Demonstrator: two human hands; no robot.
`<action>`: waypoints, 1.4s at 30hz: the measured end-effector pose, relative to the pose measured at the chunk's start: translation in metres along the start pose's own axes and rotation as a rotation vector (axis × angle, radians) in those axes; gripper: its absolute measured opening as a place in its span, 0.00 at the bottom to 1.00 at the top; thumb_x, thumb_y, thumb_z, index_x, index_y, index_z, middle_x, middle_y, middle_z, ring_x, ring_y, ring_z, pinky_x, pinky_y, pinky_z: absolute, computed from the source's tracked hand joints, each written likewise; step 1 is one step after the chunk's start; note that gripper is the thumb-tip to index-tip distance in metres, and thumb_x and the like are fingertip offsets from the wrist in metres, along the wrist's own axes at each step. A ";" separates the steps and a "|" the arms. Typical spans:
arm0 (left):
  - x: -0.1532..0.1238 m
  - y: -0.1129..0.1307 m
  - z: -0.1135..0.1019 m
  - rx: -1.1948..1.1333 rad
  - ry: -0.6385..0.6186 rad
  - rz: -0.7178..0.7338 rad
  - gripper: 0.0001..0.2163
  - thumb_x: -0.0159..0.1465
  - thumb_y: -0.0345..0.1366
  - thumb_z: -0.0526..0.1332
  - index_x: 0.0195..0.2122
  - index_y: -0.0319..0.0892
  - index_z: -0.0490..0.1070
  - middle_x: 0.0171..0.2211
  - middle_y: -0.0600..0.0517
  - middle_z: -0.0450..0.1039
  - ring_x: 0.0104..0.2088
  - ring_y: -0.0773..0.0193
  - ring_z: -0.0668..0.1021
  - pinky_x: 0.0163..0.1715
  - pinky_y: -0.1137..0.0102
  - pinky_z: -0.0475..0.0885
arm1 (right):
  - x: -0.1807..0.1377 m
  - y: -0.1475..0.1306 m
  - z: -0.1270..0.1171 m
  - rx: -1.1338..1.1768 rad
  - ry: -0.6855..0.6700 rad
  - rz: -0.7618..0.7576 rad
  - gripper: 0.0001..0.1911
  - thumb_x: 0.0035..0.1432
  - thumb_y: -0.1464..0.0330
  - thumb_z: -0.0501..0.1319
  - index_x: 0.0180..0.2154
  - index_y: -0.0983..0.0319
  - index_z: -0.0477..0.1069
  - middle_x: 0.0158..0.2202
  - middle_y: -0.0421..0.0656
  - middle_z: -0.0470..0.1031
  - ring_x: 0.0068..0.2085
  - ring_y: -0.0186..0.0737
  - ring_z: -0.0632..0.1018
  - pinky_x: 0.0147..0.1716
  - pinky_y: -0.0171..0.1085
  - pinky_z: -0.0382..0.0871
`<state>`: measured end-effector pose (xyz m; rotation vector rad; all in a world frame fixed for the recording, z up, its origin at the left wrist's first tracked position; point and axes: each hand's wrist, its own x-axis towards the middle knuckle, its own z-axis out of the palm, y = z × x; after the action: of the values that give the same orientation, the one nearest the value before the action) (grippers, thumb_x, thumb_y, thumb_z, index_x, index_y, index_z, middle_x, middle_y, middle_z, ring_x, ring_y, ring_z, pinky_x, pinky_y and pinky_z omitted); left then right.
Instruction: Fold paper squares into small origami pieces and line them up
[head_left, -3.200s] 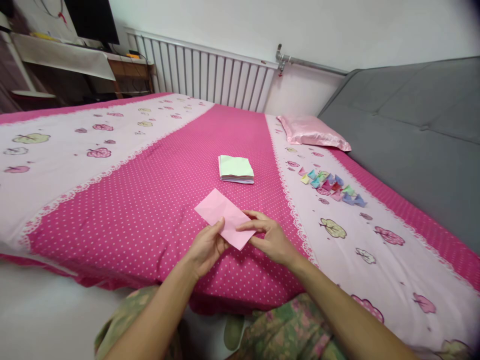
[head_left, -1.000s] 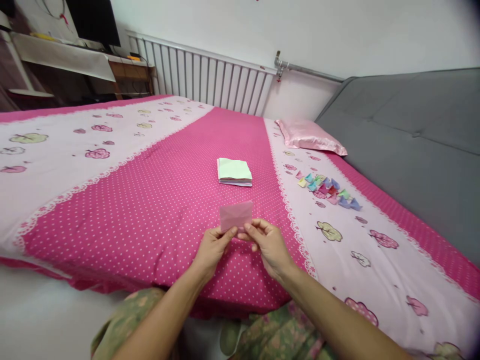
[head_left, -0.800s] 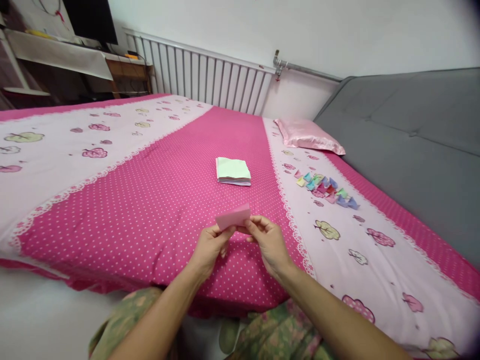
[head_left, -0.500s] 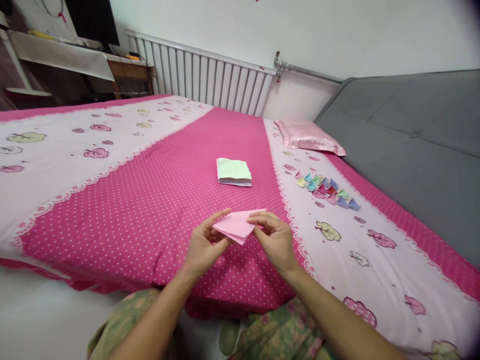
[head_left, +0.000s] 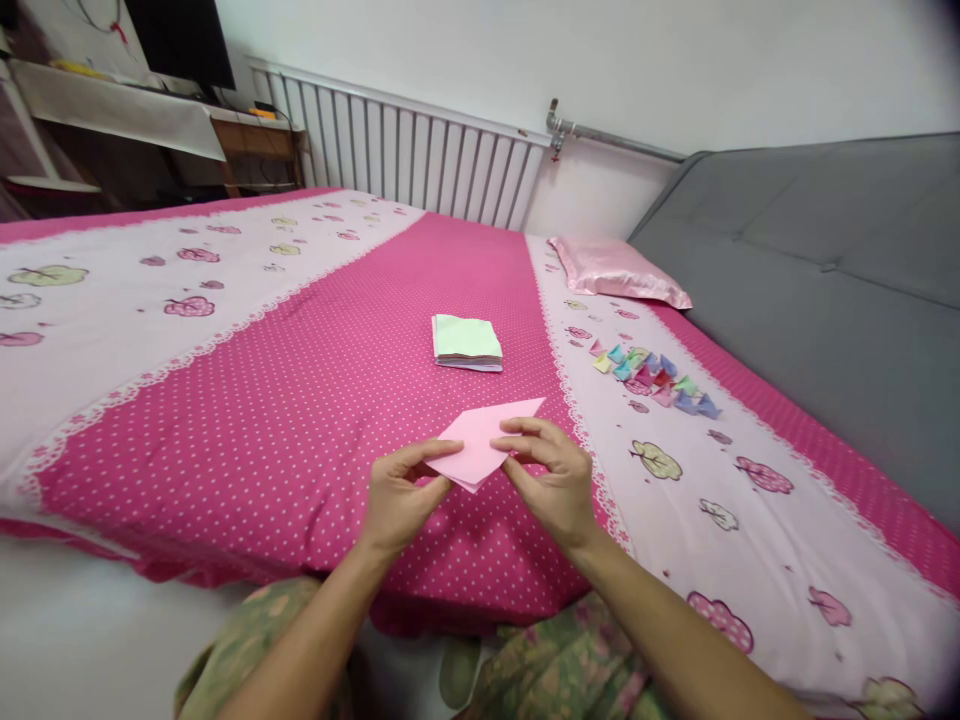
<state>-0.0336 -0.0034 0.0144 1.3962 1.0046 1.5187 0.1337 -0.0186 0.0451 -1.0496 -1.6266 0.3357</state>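
Note:
A folded sheet of pink paper is held up over the near part of the bed, its layers showing at the lower corner and one point reaching to the upper right. My left hand pinches its left corner between thumb and fingers. On the right side, my right hand grips it with fingers on top and the thumb below. Beyond the hands lies a stack of square paper sheets, pale green on top. To the right sit several small folded paper pieces in many colours.
The bed has a pink dotted and white printed cover. A pink pillow lies by the grey headboard. A white radiator stands behind, and a desk with a monitor at the far left.
The pink paper has been turned so its broad face shows and its right point stands out farther up. The left fingers have shifted slightly lower along its left corner.

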 end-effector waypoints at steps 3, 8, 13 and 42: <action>0.001 0.001 -0.002 -0.002 0.001 -0.014 0.10 0.46 0.30 0.66 0.32 0.40 0.77 0.32 0.48 0.79 0.32 0.61 0.79 0.34 0.70 0.75 | 0.001 -0.001 -0.002 -0.012 -0.006 -0.034 0.10 0.50 0.74 0.61 0.34 0.57 0.76 0.39 0.44 0.73 0.38 0.38 0.76 0.32 0.34 0.75; 0.001 0.009 -0.003 0.020 0.026 -0.055 0.07 0.46 0.31 0.67 0.29 0.43 0.78 0.30 0.49 0.79 0.31 0.60 0.79 0.33 0.69 0.75 | 0.002 -0.004 -0.003 -0.017 -0.028 -0.030 0.08 0.49 0.69 0.63 0.35 0.56 0.76 0.39 0.45 0.74 0.39 0.40 0.76 0.36 0.38 0.75; 0.000 0.016 0.000 -0.021 0.038 -0.116 0.04 0.47 0.34 0.67 0.25 0.43 0.78 0.25 0.50 0.78 0.27 0.61 0.78 0.29 0.70 0.73 | 0.001 -0.005 -0.003 -0.038 -0.026 -0.003 0.06 0.49 0.67 0.64 0.33 0.56 0.77 0.40 0.45 0.73 0.41 0.43 0.75 0.40 0.43 0.73; 0.001 0.001 0.010 -0.136 -0.213 -0.290 0.11 0.49 0.39 0.66 0.30 0.37 0.76 0.27 0.48 0.76 0.28 0.64 0.75 0.29 0.72 0.69 | -0.004 0.000 0.018 0.717 -0.211 0.973 0.14 0.44 0.63 0.66 0.33 0.64 0.69 0.27 0.41 0.75 0.21 0.28 0.73 0.15 0.24 0.59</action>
<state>-0.0234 -0.0024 0.0165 1.2277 0.9093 1.1763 0.1175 -0.0159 0.0363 -1.1687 -0.8999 1.5816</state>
